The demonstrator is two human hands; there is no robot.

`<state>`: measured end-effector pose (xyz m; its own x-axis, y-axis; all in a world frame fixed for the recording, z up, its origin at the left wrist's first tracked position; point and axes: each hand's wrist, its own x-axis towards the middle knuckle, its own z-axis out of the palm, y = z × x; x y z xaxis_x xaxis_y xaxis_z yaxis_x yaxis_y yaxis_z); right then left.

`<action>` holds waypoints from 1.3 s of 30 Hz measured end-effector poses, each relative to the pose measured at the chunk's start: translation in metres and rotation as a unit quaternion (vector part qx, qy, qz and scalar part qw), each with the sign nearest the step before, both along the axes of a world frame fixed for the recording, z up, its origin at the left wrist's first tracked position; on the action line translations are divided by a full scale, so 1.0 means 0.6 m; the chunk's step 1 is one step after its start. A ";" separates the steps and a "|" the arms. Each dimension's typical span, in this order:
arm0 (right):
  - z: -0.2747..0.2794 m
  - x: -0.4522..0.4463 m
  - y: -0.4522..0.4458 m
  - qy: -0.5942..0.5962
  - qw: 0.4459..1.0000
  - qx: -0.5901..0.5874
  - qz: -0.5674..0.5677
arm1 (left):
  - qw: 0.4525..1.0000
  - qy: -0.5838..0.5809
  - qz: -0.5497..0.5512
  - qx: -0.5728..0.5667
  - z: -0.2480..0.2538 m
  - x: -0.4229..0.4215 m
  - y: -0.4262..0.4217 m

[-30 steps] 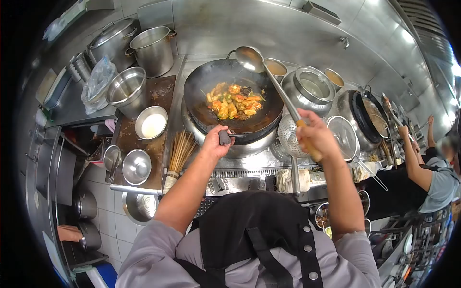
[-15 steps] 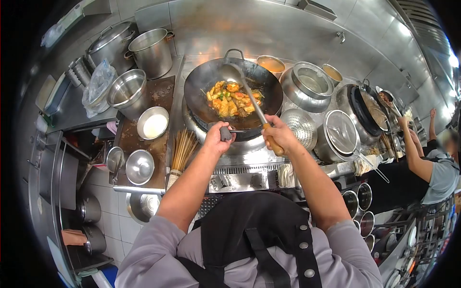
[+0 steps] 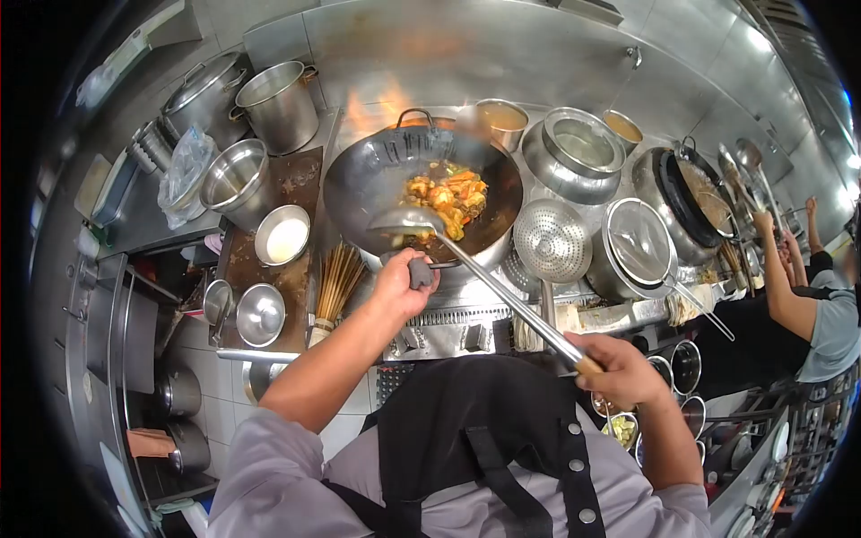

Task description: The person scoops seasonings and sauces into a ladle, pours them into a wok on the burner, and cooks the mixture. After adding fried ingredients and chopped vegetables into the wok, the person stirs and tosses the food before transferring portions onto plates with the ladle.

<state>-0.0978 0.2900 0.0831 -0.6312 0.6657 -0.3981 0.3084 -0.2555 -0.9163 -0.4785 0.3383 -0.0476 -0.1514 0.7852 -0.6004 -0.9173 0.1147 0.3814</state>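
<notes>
A dark wok sits tilted over the burner, its near edge down. Inside lie glossy orange-brown food pieces, bunched right of the middle. At the wok's near side my left hand is closed round the wok handle, with a dark grey cloth between. My right hand grips the wooden end of a long metal ladle, out to the right of my apron. The ladle's bowl, back side up, is over the near left part of the wok, partly covering the food.
Flames rise behind the wok. A perforated skimmer and a pot with a mesh strainer stand to the right. On the left are a bamboo brush, a bowl of white contents and steel pots. Another person works far right.
My right hand has moved right and toward me, drawing the ladle bowl from the wok's far side to its near left. The wok has tilted, food has shifted, and flames have appeared behind.
</notes>
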 end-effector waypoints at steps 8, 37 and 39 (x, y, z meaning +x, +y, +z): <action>-0.143 -0.014 0.071 -0.093 0.983 0.159 -0.026 | 0.996 0.041 0.023 0.081 -0.113 0.044 -0.042; -0.003 -0.035 -0.011 -0.073 0.994 0.023 -0.072 | 0.998 0.017 -0.016 0.061 -0.036 -0.055 -0.006; -0.025 -0.087 -0.007 -0.102 0.990 0.029 -0.095 | 0.994 0.040 -0.028 0.095 -0.075 -0.054 -0.006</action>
<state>-0.1501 0.2859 0.0679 -0.4027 0.7898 -0.4626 0.4398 -0.2762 -0.8546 -0.5107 0.3347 -0.0929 -0.1455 0.8920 -0.4280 -0.8775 0.0834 0.4723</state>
